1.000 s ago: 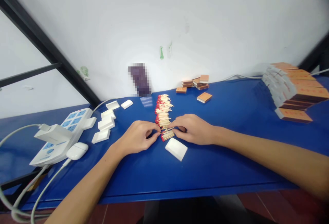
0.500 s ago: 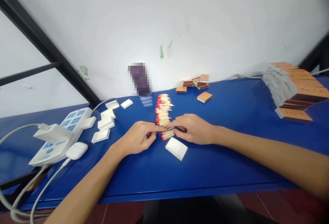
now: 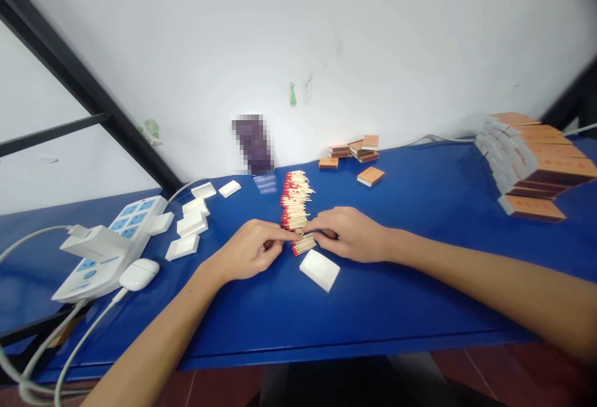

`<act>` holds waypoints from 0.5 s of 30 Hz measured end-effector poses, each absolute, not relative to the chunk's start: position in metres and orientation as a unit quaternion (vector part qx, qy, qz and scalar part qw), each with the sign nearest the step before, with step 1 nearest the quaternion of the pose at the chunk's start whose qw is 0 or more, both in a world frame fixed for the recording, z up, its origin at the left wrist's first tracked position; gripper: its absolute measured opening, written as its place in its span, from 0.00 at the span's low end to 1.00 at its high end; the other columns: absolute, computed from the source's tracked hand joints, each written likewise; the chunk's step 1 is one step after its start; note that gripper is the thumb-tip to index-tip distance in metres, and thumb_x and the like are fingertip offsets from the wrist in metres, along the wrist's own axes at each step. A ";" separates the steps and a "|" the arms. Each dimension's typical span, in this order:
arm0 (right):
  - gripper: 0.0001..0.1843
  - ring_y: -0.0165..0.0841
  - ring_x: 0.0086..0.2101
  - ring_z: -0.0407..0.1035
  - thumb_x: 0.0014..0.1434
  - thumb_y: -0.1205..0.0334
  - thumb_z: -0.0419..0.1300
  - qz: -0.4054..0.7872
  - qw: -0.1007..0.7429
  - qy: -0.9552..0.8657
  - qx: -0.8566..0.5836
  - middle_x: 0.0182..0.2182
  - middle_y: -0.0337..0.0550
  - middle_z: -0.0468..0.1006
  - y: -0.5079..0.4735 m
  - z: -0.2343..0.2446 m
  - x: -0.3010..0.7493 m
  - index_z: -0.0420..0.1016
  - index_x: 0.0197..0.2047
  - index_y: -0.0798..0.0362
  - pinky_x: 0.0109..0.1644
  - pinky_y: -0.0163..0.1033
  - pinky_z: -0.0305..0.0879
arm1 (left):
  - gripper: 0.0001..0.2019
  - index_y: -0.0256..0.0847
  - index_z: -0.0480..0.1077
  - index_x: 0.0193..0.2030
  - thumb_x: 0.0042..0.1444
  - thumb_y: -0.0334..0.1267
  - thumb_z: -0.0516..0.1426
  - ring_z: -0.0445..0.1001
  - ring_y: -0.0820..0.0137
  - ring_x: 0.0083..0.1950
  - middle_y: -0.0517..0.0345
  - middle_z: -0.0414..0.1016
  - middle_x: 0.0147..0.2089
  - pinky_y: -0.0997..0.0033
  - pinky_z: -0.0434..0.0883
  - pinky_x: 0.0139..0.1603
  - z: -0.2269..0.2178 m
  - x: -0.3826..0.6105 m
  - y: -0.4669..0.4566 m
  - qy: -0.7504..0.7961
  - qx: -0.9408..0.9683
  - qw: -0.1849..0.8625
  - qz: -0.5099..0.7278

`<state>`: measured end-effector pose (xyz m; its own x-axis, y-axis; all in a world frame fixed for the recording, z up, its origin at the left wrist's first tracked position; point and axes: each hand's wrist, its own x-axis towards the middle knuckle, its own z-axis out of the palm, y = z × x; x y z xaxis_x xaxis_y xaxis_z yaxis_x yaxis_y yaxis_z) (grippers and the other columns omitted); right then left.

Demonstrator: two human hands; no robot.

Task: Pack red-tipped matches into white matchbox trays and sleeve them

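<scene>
A long row of red-headed matches (image 3: 296, 205) lies on the blue table, heads toward the left. My left hand (image 3: 254, 248) comes in from the left, its index finger stretched out onto the matches near the row's front end. The thumb stays apart below, and the other fingers are curled under. From the right, my right hand (image 3: 347, 233) has index finger and thumb closed around a few matches at the same spot. Just in front of the matches sits a white matchbox tray (image 3: 319, 270), touched by neither hand.
Several white trays (image 3: 192, 223) are at the left, beside a power strip (image 3: 112, 245) with cables and a white earphone case (image 3: 140, 274). Orange matchboxes (image 3: 371, 176) lie at the back, and a large stack of matchboxes (image 3: 536, 158) stands far right. A pixelated dark object (image 3: 254, 144) leans on the wall.
Hardly anything differs. My fingertips have shifted very slightly over the front matches; the trays and matchboxes stay where they were.
</scene>
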<state>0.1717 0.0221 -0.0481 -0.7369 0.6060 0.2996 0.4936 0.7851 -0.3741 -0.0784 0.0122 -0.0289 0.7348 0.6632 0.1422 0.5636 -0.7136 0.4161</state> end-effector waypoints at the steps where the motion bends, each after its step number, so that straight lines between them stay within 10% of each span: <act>1: 0.15 0.32 0.31 0.69 0.65 0.64 0.54 0.136 0.207 -0.922 -0.298 0.33 0.41 0.78 0.022 -0.048 0.172 0.77 0.52 0.50 0.35 0.35 0.57 | 0.23 0.45 0.76 0.55 0.58 0.23 0.50 0.67 0.77 0.28 0.60 0.78 0.36 0.78 0.62 0.30 -0.029 -0.078 0.012 0.338 0.913 0.184 0.139; 15: 0.13 0.30 0.28 0.65 0.61 0.69 0.55 0.149 0.223 -0.915 -0.302 0.29 0.39 0.76 0.024 -0.052 0.172 0.78 0.46 0.53 0.34 0.34 0.56 | 0.22 0.45 0.74 0.57 0.59 0.26 0.51 0.66 0.77 0.27 0.59 0.77 0.34 0.78 0.61 0.29 -0.030 -0.079 0.012 0.350 0.903 0.209 0.132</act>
<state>0.1717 0.0244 -0.0521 -0.7182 0.6187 0.3186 0.4858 0.7735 -0.4070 -0.0795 0.0122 -0.0300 0.7203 0.6876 0.0913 0.5774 -0.6672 0.4706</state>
